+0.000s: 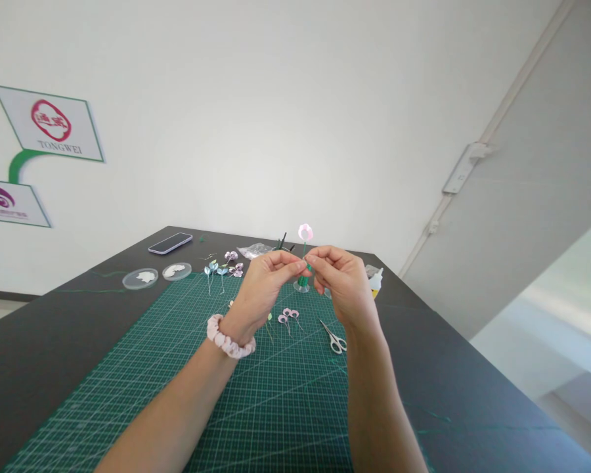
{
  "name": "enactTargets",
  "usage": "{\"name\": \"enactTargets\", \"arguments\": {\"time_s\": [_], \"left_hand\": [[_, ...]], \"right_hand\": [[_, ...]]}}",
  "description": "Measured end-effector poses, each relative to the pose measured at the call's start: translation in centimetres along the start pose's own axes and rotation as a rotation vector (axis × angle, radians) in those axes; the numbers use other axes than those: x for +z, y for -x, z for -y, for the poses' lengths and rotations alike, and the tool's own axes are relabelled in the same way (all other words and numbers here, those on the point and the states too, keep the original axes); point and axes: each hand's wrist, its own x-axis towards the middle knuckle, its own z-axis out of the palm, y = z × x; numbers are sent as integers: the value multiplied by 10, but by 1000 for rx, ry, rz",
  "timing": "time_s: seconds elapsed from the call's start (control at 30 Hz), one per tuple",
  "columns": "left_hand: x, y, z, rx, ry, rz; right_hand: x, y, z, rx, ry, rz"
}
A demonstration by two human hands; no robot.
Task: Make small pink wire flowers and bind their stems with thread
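A pale pink artificial flower (305, 232) stands upright on a thin green stem between my hands. My left hand (272, 279), with a pink scrunchie (226, 338) on its wrist, pinches the stem from the left. Against it, my right hand (339, 279) also has thumb and forefinger closed on the stem. Just behind the fingers is a spool of green thread (302, 284), partly hidden. On the green cutting mat (177, 381) below lie several small purple flowers on wires (286, 317) and white-handled scissors (335, 341).
Toward the back left are blue wired flowers (215, 269), shiny purple flowers (235, 268), two shallow dishes with white bits (140, 278) and a phone (170, 243). A clear plastic bag (255, 250) lies behind my hands. A white-tipped bottle (376, 281) stands right of my right hand.
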Motion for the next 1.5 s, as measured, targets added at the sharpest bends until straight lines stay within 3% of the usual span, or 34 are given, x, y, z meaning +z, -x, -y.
{"name": "enactTargets", "arguments": {"time_s": [1.5], "left_hand": [[3,0,-2,25,-14,9]], "right_hand": [[-4,0,4,3,42,27]]}}
